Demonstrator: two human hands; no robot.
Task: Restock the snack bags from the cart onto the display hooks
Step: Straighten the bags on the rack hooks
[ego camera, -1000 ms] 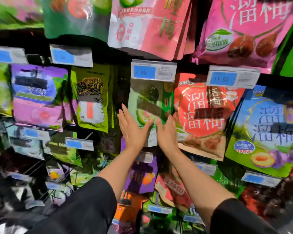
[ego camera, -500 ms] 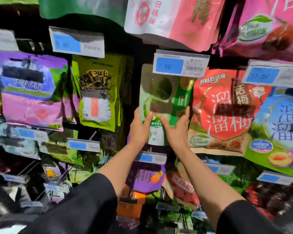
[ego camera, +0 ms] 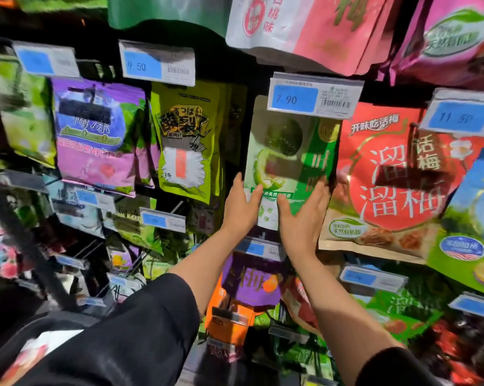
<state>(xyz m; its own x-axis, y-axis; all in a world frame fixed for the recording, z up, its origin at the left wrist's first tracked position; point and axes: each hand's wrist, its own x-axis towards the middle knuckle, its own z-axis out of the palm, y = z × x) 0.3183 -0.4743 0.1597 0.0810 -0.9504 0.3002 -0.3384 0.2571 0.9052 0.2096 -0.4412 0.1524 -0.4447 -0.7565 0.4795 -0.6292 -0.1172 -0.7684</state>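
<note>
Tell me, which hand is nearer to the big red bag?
Right. The right hand lies beside the red bag, at its lower left edge; the left hand is farther left, across the green bag.

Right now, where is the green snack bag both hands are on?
In the head view, the green snack bag hangs centre-frame under the 7.90 price tag, between the yellow-green bag and the red plum bag.

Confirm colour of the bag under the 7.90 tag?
Green bag, pale left and darker right; head view.

Green bag (ego camera: 288,151) top behind price tag (ego camera: 314,96); hook hidden.
</note>
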